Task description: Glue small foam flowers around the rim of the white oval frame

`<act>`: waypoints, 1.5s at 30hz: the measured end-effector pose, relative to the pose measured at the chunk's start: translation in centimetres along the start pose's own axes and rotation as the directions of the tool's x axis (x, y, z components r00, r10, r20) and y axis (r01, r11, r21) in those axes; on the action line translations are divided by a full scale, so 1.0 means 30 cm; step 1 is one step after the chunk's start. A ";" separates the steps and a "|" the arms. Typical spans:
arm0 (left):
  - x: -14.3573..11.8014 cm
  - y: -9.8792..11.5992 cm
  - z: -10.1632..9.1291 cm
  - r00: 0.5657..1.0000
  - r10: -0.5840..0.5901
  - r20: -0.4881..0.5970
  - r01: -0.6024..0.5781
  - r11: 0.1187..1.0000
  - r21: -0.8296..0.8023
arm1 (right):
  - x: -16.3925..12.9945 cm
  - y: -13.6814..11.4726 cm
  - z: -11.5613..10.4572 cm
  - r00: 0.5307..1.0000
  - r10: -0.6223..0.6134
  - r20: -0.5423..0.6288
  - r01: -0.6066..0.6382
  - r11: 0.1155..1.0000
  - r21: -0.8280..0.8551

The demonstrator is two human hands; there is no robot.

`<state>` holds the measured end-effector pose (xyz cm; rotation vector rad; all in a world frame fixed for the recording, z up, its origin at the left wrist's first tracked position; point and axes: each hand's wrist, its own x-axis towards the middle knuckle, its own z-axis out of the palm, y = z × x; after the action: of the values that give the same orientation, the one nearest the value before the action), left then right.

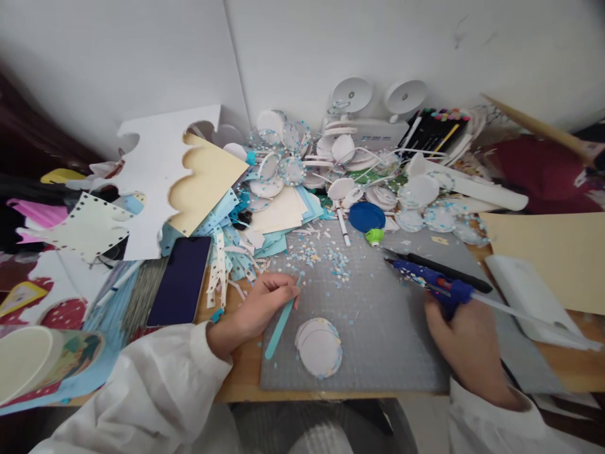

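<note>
Between the thumb and fingers of my left hand (269, 302) is a slim teal stick (280, 331), tilted over the left side of the grey cutting mat (387, 340). My right hand (466, 340) is wrapped round the handle of a blue glue gun (430, 280), whose nozzle points left; a clear glue stick (524, 312) juts from its back. Near the mat's front edge lies a round white disc (320, 348) with small coloured bits along its rim. Paper confetti (335, 261) in blue, white and yellow is scattered farther back on the mat.
Heaped at the back are many white discs (343, 149). A blue round lid (367, 216), a green cap (374, 236) and a black pen (444, 271) lie forward of them. To the left are a phone (180, 280), paper strips and a paper cup (28, 362).
</note>
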<state>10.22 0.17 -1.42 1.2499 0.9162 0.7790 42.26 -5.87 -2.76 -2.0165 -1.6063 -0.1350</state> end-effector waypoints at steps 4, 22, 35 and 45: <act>0.000 -0.008 -0.004 0.999 0.026 0.026 -0.027 0.999 0.042 | 0.040 -0.070 -0.044 0.985 0.153 -0.076 -0.160 0.984 -0.085; -0.003 0.025 0.003 0.985 0.036 0.166 -0.063 0.985 0.160 | 0.070 -0.238 0.138 0.987 -0.159 -0.011 0.150 0.901 0.407; -0.005 0.031 0.009 0.984 0.022 0.179 -0.050 0.986 0.158 | 0.066 -0.243 0.134 0.982 -0.175 0.067 0.140 0.921 0.363; -0.006 0.020 0.009 0.984 0.031 0.176 -0.060 0.984 0.165 | 0.065 -0.240 0.138 0.979 -0.195 0.059 0.159 0.913 0.375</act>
<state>10.39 -0.01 -0.80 1.4684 0.8276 0.6269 35.08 -1.26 -2.89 -1.6101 -1.7251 0.1885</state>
